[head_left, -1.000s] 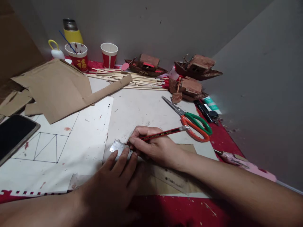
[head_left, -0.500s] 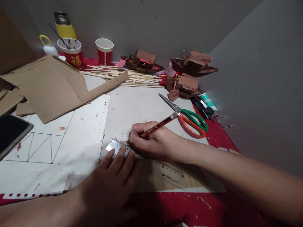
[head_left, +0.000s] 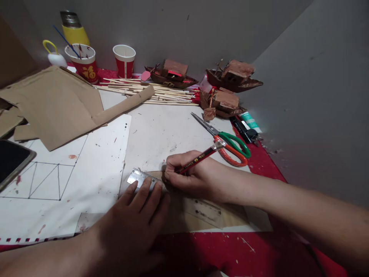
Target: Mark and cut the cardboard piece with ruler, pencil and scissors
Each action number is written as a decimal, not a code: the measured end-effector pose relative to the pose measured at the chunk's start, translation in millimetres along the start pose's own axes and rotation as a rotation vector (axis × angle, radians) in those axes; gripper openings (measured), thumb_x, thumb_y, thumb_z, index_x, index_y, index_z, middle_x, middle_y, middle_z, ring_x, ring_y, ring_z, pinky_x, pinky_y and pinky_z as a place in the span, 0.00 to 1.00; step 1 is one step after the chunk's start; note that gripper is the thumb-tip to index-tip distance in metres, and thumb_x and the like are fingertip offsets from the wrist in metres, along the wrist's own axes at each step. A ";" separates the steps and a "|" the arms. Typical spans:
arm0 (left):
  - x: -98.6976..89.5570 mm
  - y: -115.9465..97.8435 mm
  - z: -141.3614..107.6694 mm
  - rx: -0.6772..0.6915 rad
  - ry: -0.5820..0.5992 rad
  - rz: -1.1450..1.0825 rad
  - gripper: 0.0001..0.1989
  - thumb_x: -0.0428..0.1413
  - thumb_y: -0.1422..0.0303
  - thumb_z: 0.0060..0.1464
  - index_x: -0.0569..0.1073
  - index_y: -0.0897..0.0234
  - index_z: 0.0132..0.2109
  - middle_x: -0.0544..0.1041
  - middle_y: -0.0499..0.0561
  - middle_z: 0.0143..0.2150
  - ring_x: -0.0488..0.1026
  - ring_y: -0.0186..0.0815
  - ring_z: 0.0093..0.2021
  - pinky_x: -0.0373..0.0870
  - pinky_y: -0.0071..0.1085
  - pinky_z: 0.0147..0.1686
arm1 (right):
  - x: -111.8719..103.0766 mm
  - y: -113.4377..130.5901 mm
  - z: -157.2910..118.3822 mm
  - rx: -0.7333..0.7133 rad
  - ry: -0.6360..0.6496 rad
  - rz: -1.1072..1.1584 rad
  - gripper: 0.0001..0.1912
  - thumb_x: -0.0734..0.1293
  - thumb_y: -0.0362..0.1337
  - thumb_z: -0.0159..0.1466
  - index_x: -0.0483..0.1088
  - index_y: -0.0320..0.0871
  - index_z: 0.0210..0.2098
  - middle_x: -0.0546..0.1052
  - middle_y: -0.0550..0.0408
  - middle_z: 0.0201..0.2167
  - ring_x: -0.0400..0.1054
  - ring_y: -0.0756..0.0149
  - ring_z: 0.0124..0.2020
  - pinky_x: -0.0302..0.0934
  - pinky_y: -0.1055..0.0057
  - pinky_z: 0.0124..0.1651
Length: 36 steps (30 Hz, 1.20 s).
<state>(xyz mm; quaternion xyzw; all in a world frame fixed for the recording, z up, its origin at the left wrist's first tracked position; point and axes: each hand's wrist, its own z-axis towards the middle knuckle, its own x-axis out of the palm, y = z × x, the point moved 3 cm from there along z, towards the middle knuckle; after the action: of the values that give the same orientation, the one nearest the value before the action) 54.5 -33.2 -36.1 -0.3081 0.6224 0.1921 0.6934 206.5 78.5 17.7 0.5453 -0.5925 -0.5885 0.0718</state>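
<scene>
My right hand [head_left: 193, 173] grips a dark red pencil [head_left: 196, 161], its tip hidden behind the fingers, low over a piece of brown cardboard [head_left: 233, 215]. My left hand [head_left: 141, 211] lies with fingers spread, fingertips pressing on a metal ruler [head_left: 140, 177] just left of the pencil hand. Under and beyond the left hand, a clear plastic ruler [head_left: 206, 213] rests on the cardboard. White paper [head_left: 155, 134] lies beneath, and a sheet at the left bears a drawn truss figure [head_left: 46, 181].
Scissors [head_left: 220, 140] lie beyond my right hand. Thin sticks [head_left: 170, 94], model boats [head_left: 174, 73] and paper cups [head_left: 124, 63] stand along the back. Cardboard pieces [head_left: 57, 104] and a phone [head_left: 13, 161] are at the left, a glue tube [head_left: 250, 122] at the right.
My right hand with the pencil has moved slightly right, away from the fingertips of my left hand. The left hand still presses the metal ruler; the whole view has shifted a little.
</scene>
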 end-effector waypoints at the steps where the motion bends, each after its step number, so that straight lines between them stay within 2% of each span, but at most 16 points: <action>1: 0.1 0.0 -0.1 0.004 -0.001 0.004 0.42 0.46 0.44 0.61 0.55 0.72 0.70 0.59 0.71 0.69 0.57 0.63 0.67 0.54 0.56 0.61 | -0.1 -0.2 -1.0 0.003 0.002 -0.003 0.10 0.62 0.28 0.61 0.60 0.43 0.24 0.62 0.63 0.21 0.53 0.72 0.25 0.51 0.74 0.28; 12: 0.4 -0.3 1.8 0.007 0.050 -0.013 0.42 0.44 0.46 0.62 0.53 0.74 0.71 0.57 0.74 0.70 0.56 0.66 0.68 0.55 0.59 0.60 | -0.2 -2.7 -10.1 0.086 0.021 -0.012 0.11 0.62 0.32 0.62 0.59 0.44 0.24 0.60 0.63 0.20 0.51 0.72 0.25 0.48 0.74 0.26; 17: -0.9 0.1 1.3 -0.004 0.094 -0.038 0.41 0.43 0.46 0.62 0.52 0.71 0.71 0.56 0.72 0.70 0.54 0.64 0.69 0.54 0.59 0.61 | -0.7 -3.4 -15.0 0.130 0.016 -0.034 0.12 0.61 0.34 0.63 0.59 0.44 0.24 0.61 0.62 0.20 0.52 0.71 0.25 0.48 0.73 0.26; 24: -4.1 -2.3 2.7 -0.035 0.076 0.008 0.43 0.48 0.44 0.59 0.55 0.69 0.71 0.59 0.69 0.70 0.56 0.62 0.68 0.55 0.57 0.62 | -1.4 -4.0 -21.6 0.174 0.017 -0.038 0.11 0.62 0.34 0.63 0.58 0.44 0.24 0.62 0.61 0.21 0.53 0.70 0.25 0.47 0.71 0.26; 36: -1.2 -1.1 1.3 -0.017 0.042 -0.014 0.42 0.47 0.45 0.60 0.55 0.70 0.71 0.58 0.70 0.70 0.56 0.62 0.68 0.54 0.56 0.62 | -1.2 0.3 -26.1 0.143 0.010 -0.063 0.11 0.61 0.34 0.63 0.57 0.45 0.24 0.61 0.61 0.21 0.52 0.70 0.24 0.49 0.72 0.26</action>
<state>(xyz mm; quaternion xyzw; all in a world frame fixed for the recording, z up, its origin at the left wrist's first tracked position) 56.0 -33.0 -34.7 -0.3222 0.6330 0.1859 0.6789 225.7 63.1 26.4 0.5704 -0.6151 -0.5440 0.0169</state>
